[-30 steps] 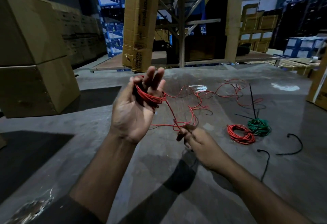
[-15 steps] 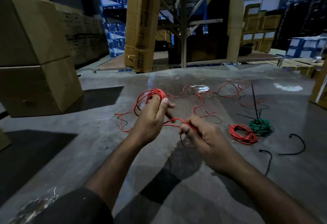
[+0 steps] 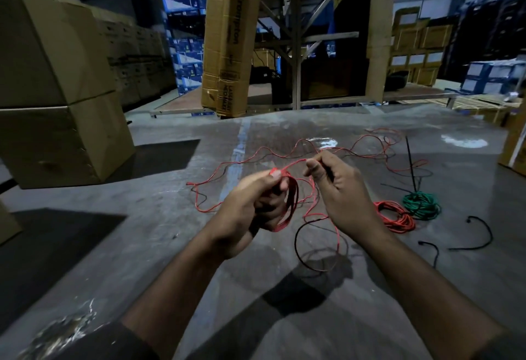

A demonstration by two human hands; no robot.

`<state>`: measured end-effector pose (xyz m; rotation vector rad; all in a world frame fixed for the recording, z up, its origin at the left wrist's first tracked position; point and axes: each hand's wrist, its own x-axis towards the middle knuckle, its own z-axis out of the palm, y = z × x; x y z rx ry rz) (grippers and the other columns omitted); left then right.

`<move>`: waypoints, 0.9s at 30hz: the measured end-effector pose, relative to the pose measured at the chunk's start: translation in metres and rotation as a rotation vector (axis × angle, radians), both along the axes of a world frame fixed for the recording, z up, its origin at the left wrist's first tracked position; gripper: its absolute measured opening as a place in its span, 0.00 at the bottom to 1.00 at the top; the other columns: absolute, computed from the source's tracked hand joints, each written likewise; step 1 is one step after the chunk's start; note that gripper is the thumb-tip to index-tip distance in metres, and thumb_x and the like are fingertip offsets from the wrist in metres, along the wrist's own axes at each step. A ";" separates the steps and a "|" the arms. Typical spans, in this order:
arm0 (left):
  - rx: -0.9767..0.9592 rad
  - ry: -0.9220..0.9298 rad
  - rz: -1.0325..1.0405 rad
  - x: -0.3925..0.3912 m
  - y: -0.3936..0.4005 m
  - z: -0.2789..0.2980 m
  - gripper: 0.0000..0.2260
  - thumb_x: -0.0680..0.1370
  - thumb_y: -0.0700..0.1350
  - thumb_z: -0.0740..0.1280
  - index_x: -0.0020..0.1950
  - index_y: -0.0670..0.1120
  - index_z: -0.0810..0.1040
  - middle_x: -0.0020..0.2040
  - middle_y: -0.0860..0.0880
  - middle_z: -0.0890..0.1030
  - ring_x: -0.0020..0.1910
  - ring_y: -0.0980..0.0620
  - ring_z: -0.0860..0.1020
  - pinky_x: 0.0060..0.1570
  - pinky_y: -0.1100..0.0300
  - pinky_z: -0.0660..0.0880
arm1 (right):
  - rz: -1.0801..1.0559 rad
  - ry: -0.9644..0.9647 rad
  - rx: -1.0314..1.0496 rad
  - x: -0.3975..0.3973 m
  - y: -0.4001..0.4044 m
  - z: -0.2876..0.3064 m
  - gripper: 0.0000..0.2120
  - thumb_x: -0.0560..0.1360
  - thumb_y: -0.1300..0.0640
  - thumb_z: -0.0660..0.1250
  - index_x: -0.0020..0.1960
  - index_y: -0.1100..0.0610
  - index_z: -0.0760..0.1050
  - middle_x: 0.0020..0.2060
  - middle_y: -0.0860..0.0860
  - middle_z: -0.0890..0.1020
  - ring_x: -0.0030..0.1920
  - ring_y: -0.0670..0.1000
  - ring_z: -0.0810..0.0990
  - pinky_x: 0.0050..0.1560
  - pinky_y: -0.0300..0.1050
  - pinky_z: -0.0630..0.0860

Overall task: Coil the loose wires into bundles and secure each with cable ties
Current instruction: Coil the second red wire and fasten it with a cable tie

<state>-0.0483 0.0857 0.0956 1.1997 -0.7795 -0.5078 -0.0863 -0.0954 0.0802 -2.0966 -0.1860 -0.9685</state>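
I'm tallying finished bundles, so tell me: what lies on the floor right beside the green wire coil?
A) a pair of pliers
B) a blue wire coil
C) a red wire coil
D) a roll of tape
C: a red wire coil lies on the concrete floor against the green wire coil, to its near left in the head view; no blue coil, tape or pliers show there.

Bare concrete floor [image 3: 119,260] lies open to my near left. Loose red wire [image 3: 287,155] sprawls across the middle, far of my hands, barring a low sweep there. To the right, a red coil [image 3: 395,217] touches a green coil [image 3: 421,204], with black cable ties [image 3: 484,234] scattered beside them. Stacked cardboard boxes [image 3: 57,89] wall off the far left; a shelving rack [image 3: 296,46] closes the far side.
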 end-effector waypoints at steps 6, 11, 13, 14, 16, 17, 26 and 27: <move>-0.402 0.433 -0.235 0.004 0.008 0.008 0.13 0.84 0.49 0.54 0.46 0.45 0.72 0.28 0.54 0.64 0.24 0.58 0.54 0.22 0.66 0.53 | 0.117 0.117 0.133 0.010 0.000 -0.027 0.13 0.82 0.44 0.56 0.48 0.52 0.72 0.30 0.39 0.72 0.29 0.42 0.66 0.32 0.41 0.64; -0.511 0.398 -0.114 0.002 0.009 0.019 0.13 0.84 0.50 0.53 0.47 0.46 0.72 0.30 0.54 0.65 0.25 0.58 0.55 0.23 0.66 0.54 | 0.176 0.200 0.205 0.014 0.000 -0.051 0.13 0.82 0.41 0.56 0.49 0.50 0.68 0.30 0.44 0.67 0.28 0.42 0.63 0.31 0.46 0.63; -0.533 0.376 -0.007 0.004 0.009 0.021 0.12 0.85 0.49 0.54 0.47 0.46 0.72 0.32 0.54 0.67 0.25 0.58 0.58 0.24 0.67 0.57 | 0.213 0.268 0.104 0.013 0.001 -0.059 0.12 0.83 0.46 0.54 0.49 0.51 0.71 0.30 0.45 0.68 0.30 0.43 0.66 0.33 0.45 0.64; -0.530 0.360 0.054 0.005 0.008 0.021 0.11 0.85 0.49 0.54 0.47 0.46 0.71 0.33 0.54 0.68 0.25 0.59 0.60 0.25 0.67 0.59 | 0.239 0.311 0.043 0.012 0.003 -0.062 0.12 0.83 0.48 0.53 0.49 0.50 0.73 0.31 0.46 0.69 0.31 0.44 0.66 0.34 0.44 0.65; -0.517 0.311 0.146 0.007 0.004 0.021 0.11 0.85 0.48 0.55 0.47 0.46 0.72 0.36 0.53 0.72 0.27 0.60 0.67 0.30 0.68 0.69 | 0.265 0.391 -0.072 0.009 0.007 -0.063 0.10 0.81 0.55 0.54 0.51 0.50 0.74 0.32 0.46 0.71 0.32 0.43 0.68 0.36 0.42 0.67; -0.509 0.280 0.175 0.008 0.001 0.020 0.12 0.85 0.48 0.54 0.47 0.46 0.72 0.38 0.52 0.74 0.32 0.58 0.75 0.39 0.64 0.77 | 0.254 0.410 -0.134 0.006 0.008 -0.062 0.10 0.82 0.57 0.55 0.52 0.49 0.75 0.33 0.45 0.73 0.34 0.42 0.71 0.38 0.40 0.68; -0.007 -0.298 0.483 0.026 -0.002 0.004 0.16 0.86 0.48 0.48 0.59 0.38 0.69 0.54 0.48 0.86 0.65 0.55 0.78 0.70 0.51 0.64 | 0.231 0.252 -0.387 -0.031 0.021 -0.030 0.13 0.79 0.41 0.61 0.38 0.44 0.68 0.31 0.43 0.72 0.34 0.43 0.71 0.36 0.47 0.70; 0.072 -0.344 0.501 0.026 -0.002 0.003 0.16 0.86 0.48 0.48 0.57 0.38 0.70 0.51 0.51 0.86 0.63 0.59 0.78 0.67 0.56 0.65 | 0.231 0.215 -0.354 -0.033 0.020 -0.026 0.13 0.78 0.40 0.61 0.39 0.46 0.70 0.31 0.44 0.74 0.34 0.43 0.73 0.36 0.47 0.71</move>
